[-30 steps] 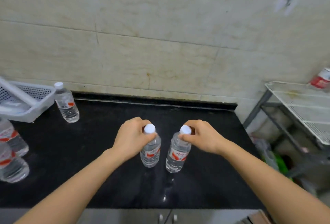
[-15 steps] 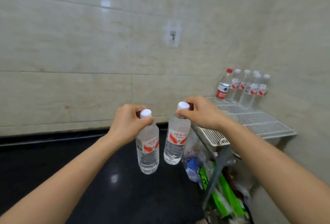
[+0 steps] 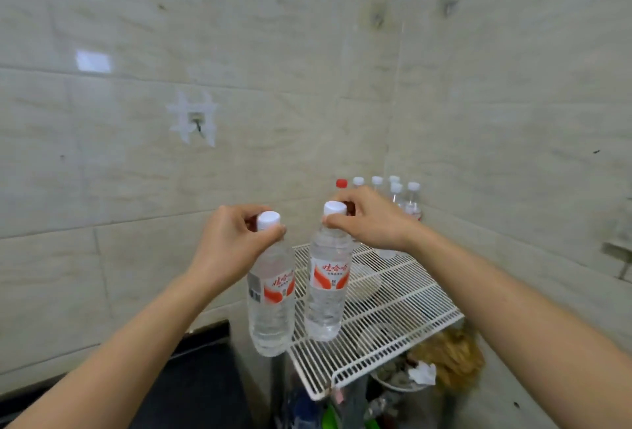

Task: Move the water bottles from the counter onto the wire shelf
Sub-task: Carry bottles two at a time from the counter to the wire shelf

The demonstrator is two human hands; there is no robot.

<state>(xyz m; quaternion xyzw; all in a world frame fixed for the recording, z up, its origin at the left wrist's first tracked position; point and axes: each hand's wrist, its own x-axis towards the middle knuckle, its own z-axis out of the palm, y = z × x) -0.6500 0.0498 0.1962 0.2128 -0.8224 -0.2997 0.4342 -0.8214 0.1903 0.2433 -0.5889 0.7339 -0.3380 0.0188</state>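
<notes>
At six o'clock, past the dark table (image 3: 191, 384), the left hand (image 3: 232, 244) and right hand (image 3: 371, 220) each close their fingers around the neck of a hanging water bottle, the left bottle (image 3: 272, 305) and right bottle (image 3: 328, 291), above the wire shelf (image 3: 393, 312), whose standing bottles (image 3: 405, 196) cluster at one o'clock.

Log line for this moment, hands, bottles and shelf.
left hand: holds bottle by neck | right hand: holds bottle by neck | both bottles: in air | shelf: bottles standing at back corner | phase: carrying
</notes>
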